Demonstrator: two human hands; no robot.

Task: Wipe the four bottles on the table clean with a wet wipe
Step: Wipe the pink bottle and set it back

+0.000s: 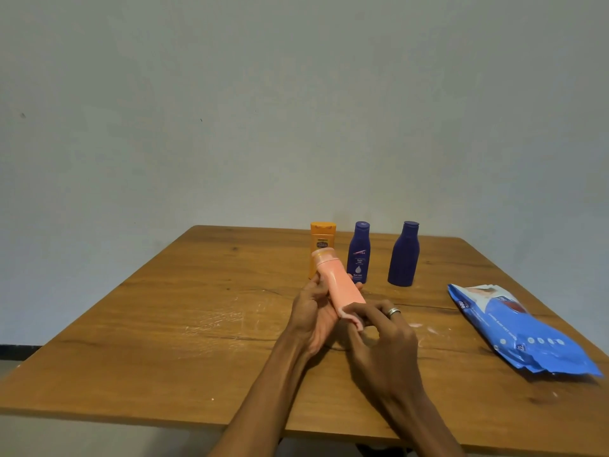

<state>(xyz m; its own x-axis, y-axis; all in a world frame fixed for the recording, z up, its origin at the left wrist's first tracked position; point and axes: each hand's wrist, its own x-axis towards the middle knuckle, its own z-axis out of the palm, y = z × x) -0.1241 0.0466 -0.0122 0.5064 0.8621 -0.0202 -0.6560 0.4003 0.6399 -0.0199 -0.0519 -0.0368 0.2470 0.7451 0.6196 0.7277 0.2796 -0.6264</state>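
Pink bottle (341, 285) in both grips (tilted)

Wall (296, 94): plain, pale grey-blue, unadorned, filling the view from 9 through 12 to 3 o'clock; a few small dark specks toward 10 o'clock. Table (164, 324): wooden, warm brown, visible grain and knots, pale scuffed streaks near its middle; occupies the lower half, near edge toward 6 o'clock. Skirting (18, 347): dark strip at 8 o'clock. Lighting: soft, even, no hard shadows.
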